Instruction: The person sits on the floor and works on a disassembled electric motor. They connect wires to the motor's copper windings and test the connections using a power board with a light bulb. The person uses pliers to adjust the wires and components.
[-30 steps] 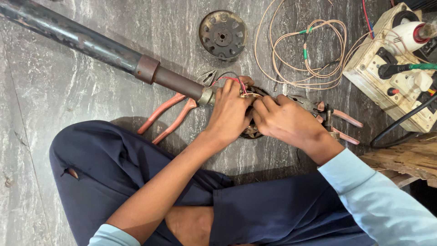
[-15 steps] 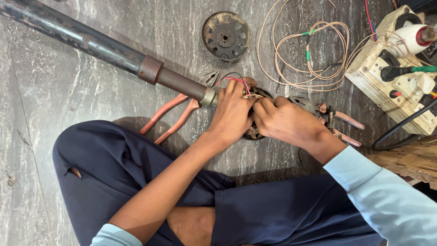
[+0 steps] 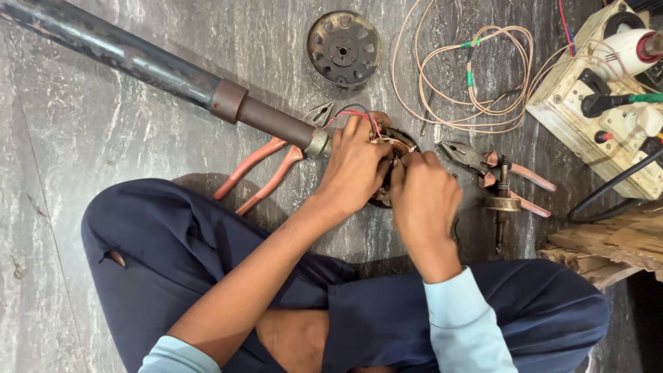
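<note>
My left hand (image 3: 356, 166) and my right hand (image 3: 425, 197) are closed together over a round dark motor part (image 3: 400, 141) on the grey stone floor. Only its top rim shows past my fingers. Red and black wires (image 3: 356, 112) loop out above my left fingers. The fingertips of both hands pinch at the part's wiring; what exactly each one grips is hidden. A long dark metal pipe (image 3: 138, 65) runs from the upper left down to the part.
Pink-handled pliers (image 3: 266, 166) lie left of my hands, another pair (image 3: 497, 169) and a small shaft tool (image 3: 502, 204) to the right. A round vented metal cover (image 3: 343, 48), a coil of thin wire (image 3: 469, 76), a cream switchboard (image 3: 608, 103) and wood (image 3: 608, 249) lie beyond.
My right forearm has swung from the right side to lie nearly straight below the hand. Both hands stay on the motor part.
</note>
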